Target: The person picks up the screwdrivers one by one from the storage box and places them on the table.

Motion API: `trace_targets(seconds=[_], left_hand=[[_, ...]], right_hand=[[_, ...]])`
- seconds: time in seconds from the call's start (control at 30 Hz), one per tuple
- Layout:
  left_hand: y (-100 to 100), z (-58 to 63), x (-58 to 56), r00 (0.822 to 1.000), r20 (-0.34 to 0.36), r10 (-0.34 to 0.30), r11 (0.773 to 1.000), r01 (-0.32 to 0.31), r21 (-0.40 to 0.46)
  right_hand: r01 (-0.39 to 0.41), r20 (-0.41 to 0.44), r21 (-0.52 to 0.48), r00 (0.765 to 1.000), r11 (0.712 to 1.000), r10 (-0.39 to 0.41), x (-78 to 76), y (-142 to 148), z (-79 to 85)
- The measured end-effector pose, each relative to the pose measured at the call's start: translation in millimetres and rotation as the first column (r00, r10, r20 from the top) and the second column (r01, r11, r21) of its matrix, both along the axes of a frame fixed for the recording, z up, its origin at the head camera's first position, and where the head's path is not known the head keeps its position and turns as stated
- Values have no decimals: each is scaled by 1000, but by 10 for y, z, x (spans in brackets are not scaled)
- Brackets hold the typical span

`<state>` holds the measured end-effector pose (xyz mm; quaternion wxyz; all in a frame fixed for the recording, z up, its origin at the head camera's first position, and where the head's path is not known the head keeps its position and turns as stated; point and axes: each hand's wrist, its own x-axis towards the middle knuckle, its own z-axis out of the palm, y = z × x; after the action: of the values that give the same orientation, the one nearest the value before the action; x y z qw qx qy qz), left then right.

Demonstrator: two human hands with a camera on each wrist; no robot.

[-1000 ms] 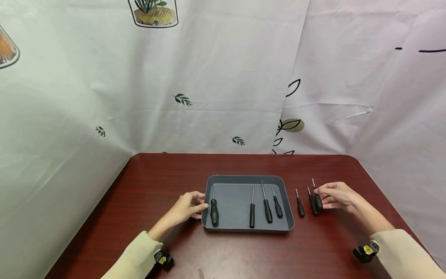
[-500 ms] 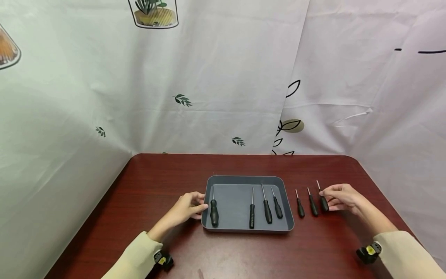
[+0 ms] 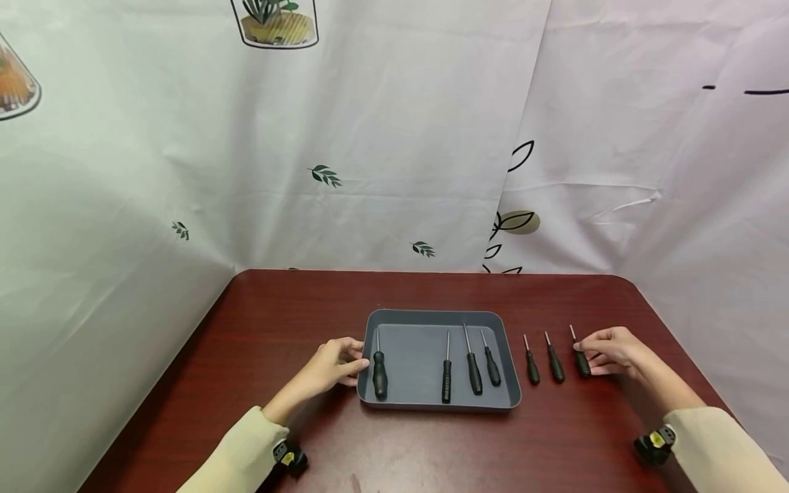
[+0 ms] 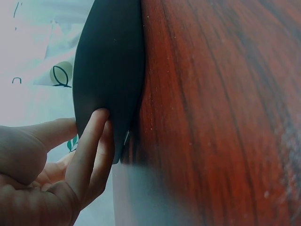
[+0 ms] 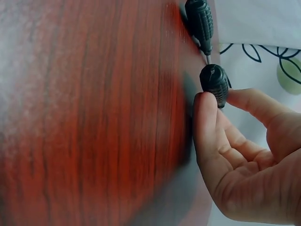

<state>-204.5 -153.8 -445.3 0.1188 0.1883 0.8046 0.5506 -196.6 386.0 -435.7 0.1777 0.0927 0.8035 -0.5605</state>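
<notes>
My left hand (image 3: 333, 363) holds the left side of a grey rectangular tray (image 3: 411, 359). In the left wrist view, the thumb reaches over the rim and fingertips rest against the outer wall (image 4: 110, 56). A black-handled screwdriver (image 3: 582, 363) is pinched by the handle between the thumb and fingers of my right hand (image 3: 616, 352), right of the tray. It points away from me, close to the tabletop. The right wrist view shows the handle's ribbed end (image 5: 214, 79). Left of it lie two more screwdrivers, one middle (image 3: 556, 366) and one nearest the tray (image 3: 533, 370).
Inside the tray lie several black-handled screwdrivers: a thick one (image 3: 379, 380) at the left, others (image 3: 446, 383) toward the right. The reddish-brown wooden table (image 3: 308, 294) ends at a white patterned cloth (image 3: 370, 137) behind.
My right hand has moved right with the pinched screwdriver, widening the gap to the middle loose one. My left hand and the tray have stayed in place.
</notes>
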Motion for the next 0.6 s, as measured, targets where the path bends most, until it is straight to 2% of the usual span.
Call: trace_targets(seconds=[0.3,0.6], left_hand=[[-6,-24,-19,1000,9,2,999,-1,-37],[-16,-16,-18,1000,4,-4,999,5,-38]], right_hand=[[-15,-18,83,1000,996,17,-15,-42,12],[-1,-21,102,1000,995,3,-22,-84,22]])
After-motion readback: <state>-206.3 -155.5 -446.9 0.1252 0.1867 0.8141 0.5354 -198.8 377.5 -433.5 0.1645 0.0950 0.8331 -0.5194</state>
